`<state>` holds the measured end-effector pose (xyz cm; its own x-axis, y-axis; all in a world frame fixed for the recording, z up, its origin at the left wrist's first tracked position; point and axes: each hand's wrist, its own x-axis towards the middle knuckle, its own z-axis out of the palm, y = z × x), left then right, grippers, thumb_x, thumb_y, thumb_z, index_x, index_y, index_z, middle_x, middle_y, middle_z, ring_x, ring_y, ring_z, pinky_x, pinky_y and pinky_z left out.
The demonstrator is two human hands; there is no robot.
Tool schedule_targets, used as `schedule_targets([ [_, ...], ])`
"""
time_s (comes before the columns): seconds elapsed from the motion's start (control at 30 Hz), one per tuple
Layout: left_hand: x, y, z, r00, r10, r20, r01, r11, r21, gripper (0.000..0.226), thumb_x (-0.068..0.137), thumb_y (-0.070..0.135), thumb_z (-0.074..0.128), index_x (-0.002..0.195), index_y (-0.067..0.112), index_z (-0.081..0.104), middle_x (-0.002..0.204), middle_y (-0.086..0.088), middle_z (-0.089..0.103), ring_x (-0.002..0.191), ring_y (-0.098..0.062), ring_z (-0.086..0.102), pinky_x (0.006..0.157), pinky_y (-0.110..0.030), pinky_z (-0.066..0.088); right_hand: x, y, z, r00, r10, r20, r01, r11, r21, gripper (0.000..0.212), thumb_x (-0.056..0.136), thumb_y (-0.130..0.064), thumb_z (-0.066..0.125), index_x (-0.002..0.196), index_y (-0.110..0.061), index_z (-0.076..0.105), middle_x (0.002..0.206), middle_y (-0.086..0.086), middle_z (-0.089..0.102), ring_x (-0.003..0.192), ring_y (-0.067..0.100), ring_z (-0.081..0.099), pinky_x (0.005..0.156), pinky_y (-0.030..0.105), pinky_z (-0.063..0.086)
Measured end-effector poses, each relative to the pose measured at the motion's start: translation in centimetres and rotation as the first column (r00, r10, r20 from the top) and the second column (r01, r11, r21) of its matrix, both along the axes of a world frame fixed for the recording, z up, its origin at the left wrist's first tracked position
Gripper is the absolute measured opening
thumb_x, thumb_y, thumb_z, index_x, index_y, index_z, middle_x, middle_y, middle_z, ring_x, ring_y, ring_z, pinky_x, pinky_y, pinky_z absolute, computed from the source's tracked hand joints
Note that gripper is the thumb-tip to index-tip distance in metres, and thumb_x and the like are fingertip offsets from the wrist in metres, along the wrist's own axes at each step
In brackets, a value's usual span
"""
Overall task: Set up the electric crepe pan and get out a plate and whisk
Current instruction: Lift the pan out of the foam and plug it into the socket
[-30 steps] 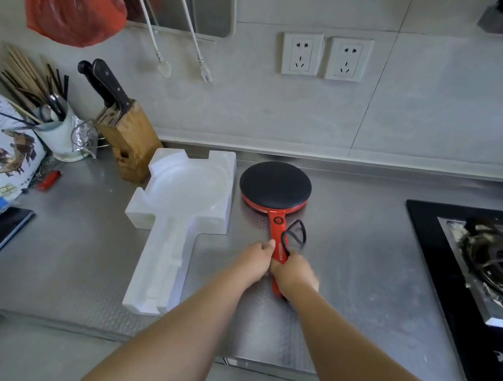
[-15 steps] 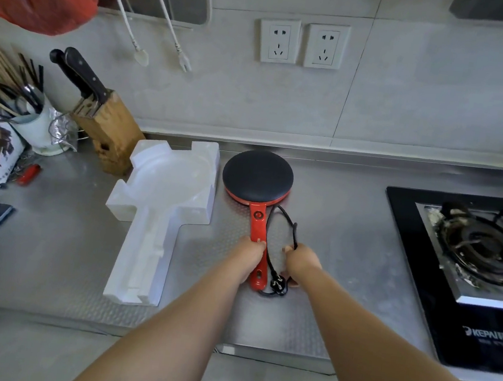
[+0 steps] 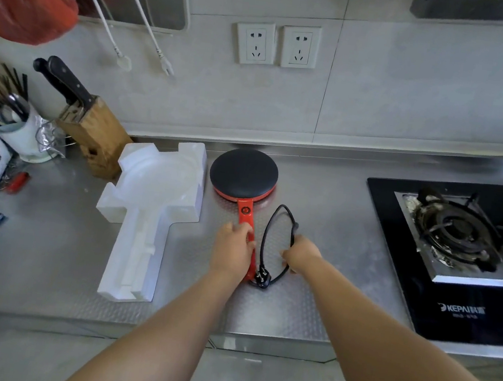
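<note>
My left hand (image 3: 232, 247) grips the crepe pan (image 3: 243, 173) handle mid-worktop; my right hand (image 3: 301, 254) holds its black cord (image 3: 265, 239).

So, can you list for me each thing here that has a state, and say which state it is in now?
crepe pan: flat on the counter, dark side up
power cord: unplugged, loose loop, plug lying on the counter
wall sockets: both free
left hand: gripping the red handle
right hand: holding the cord
foam packaging: empty
gas burner: no flame seen
knife block: knives inserted
</note>
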<state>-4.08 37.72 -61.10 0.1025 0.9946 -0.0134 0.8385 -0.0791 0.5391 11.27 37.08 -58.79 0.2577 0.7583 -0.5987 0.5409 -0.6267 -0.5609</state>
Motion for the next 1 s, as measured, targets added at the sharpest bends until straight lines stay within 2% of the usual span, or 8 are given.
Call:
schedule_targets([
  [0.07, -0.8, -0.5, 0.8, 0.962, -0.273, -0.013, 0.274, 0.962, 0.020, 0.026, 0.083, 0.041, 0.070, 0.098, 0.020, 0.068, 0.093, 0.002, 0.049, 0.092, -0.015, 0.048, 0.086, -0.033, 0.045, -0.2, -0.1, 0.5, 0.997, -0.025, 0.080, 0.025, 1.000, 0.010, 0.044, 0.091, -0.013, 0.055, 0.132, -0.001, 0.046, 0.130, 0.020, 0.059, 0.119, 0.035, 0.059, 0.096, 0.038, 0.050],
  [0.17, -1.3, -0.8, 1.0, 0.686, -0.648, -0.331, 0.595, 0.761, -0.259, 0.064, 0.071, 0.064, 0.067, 0.128, 0.036, 0.057, 0.117, 0.000, 0.051, 0.113, -0.019, 0.040, 0.101, -0.037, 0.038, -0.3, -0.2, 1.2, 0.990, -0.091, 0.108, 0.085, 0.995, 0.054, 0.051, 0.090, -0.013, 0.057, 0.136, -0.001, 0.037, 0.138, 0.021, 0.049, 0.126, 0.037, 0.051, 0.098, 0.037, 0.045],
  [0.27, -0.6, -1.2, 0.4, 0.489, -0.691, -0.533, 0.653, 0.695, -0.301, 0.064, 0.078, 0.045, 0.072, 0.136, 0.033, 0.049, 0.130, -0.004, 0.049, 0.123, -0.026, 0.038, 0.103, -0.039, 0.030, -0.3, 0.2, 1.7, 0.983, -0.090, 0.162, 0.071, 0.990, 0.120, 0.050, 0.088, -0.011, 0.054, 0.134, -0.005, 0.035, 0.140, 0.019, 0.040, 0.126, 0.040, 0.047, 0.099, 0.043, 0.045],
  [0.4, 1.2, -0.1, 1.1, 0.556, -0.660, -0.505, 0.640, 0.728, -0.247, 0.041, 0.080, 0.034, 0.072, 0.120, 0.028, 0.061, 0.119, -0.003, 0.057, 0.115, -0.026, 0.049, 0.099, -0.041, 0.032, 0.1, 1.2, 3.3, 0.966, -0.023, 0.256, -0.029, 0.980, 0.197, 0.062, 0.089, -0.004, 0.048, 0.148, -0.013, 0.028, 0.144, 0.016, 0.035, 0.132, 0.036, 0.037, 0.103, 0.043, 0.041],
  [0.6, 1.2, 5.5, 6.5, 0.864, -0.477, 0.159, 0.503, 0.815, -0.287, 0.037, 0.086, 0.021, 0.070, 0.122, 0.015, 0.063, 0.114, -0.008, 0.066, 0.099, -0.022, 0.064, 0.095, -0.034, 0.050, 0.9, 4.1, 6.4, 0.988, 0.023, 0.150, -0.064, 0.959, 0.276, 0.058, 0.086, 0.010, 0.038, 0.135, -0.015, 0.057, 0.139, 0.011, 0.056, 0.129, 0.028, 0.051, 0.107, 0.035, 0.043],
  [0.7, 0.7, 9.0, 9.3, 0.871, -0.255, 0.419, 0.418, 0.834, -0.360, 0.024, 0.093, 0.017, 0.063, 0.116, 0.015, 0.061, 0.092, -0.008, 0.067, 0.078, -0.019, 0.064, 0.080, -0.035, 0.052, 0.8, 5.5, 8.2, 0.999, 0.044, -0.015, -0.037, 0.952, 0.303, 0.056, 0.088, 0.016, 0.036, 0.129, -0.011, 0.062, 0.131, 0.008, 0.064, 0.125, 0.021, 0.057, 0.100, 0.024, 0.041],
  [0.8, 0.8, 12.1, 11.5, 0.809, -0.122, 0.575, 0.402, 0.829, -0.388, 0.010, 0.096, 0.009, 0.058, 0.101, 0.018, 0.061, 0.087, -0.008, 0.063, 0.070, -0.017, 0.060, 0.073, -0.033, 0.054, 0.7, 7.0, 10.2, 0.984, 0.079, -0.162, -0.018, 0.938, 0.346, 0.042, 0.091, 0.002, 0.048, 0.126, -0.015, 0.063, 0.123, 0.009, 0.069, 0.117, 0.019, 0.060, 0.103, 0.030, 0.043],
  [1.0, 2.7, 17.0, 16.3, 0.806, -0.224, 0.548, 0.420, 0.869, -0.262, 0.013, 0.097, 0.006, 0.053, 0.106, 0.014, 0.057, 0.094, -0.010, 0.062, 0.075, -0.017, 0.062, 0.078, -0.032, 0.056, 1.1, 10.9, 13.8, 0.952, -0.015, -0.305, 0.147, 0.898, 0.415, 0.046, 0.088, -0.013, 0.065, 0.133, -0.017, 0.057, 0.120, 0.007, 0.069, 0.113, 0.021, 0.061, 0.096, 0.035, 0.049],
])
